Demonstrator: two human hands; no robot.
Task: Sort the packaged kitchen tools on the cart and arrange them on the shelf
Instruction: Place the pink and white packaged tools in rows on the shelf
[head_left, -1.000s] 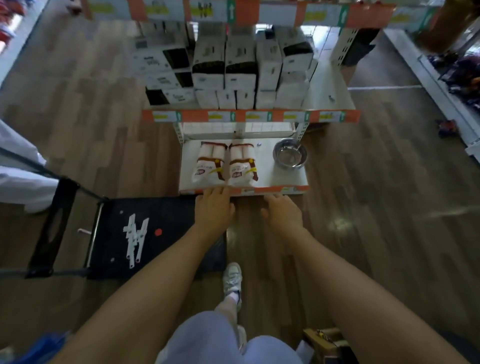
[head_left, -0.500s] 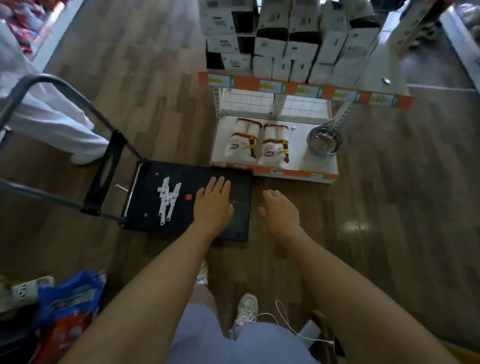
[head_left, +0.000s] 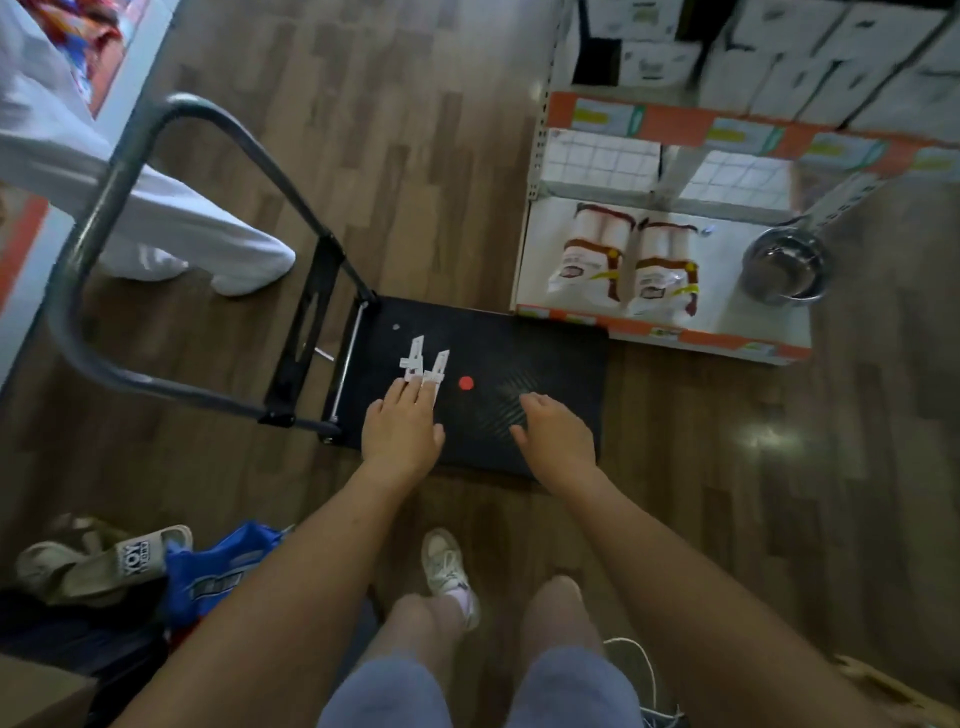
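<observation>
Judging by how things lie, most of the sorting looks done: two bagged packages (head_left: 626, 265) sit side by side on the bottom shelf (head_left: 727, 338) well beyond the right hand, with a steel bowl (head_left: 785, 270) further out to that hand's right, and white boxes (head_left: 779, 67) fill the tier above. The black cart (head_left: 545, 374) under both hands is almost bare — what remains is a pair of small white pieces (head_left: 426, 361) just past the left fingertips and a red dot (head_left: 466, 383) between the two hands. The white pieces are blurred; they may be the last small tools or only marks on the deck, I cannot tell which.

The left hand (head_left: 401, 434) is flat and loosely spread, palm down, its fingertips (head_left: 410, 387) at the near ends of the white pieces, touching or nearly so. It holds nothing. The right hand (head_left: 558, 434) hovers over the ribbed part of the cart deck, fingers half curled and relaxed, also empty.

What seems left is picking up those pieces — if they are goods — and carrying them to the shelf ahead of the right hand.
</observation>
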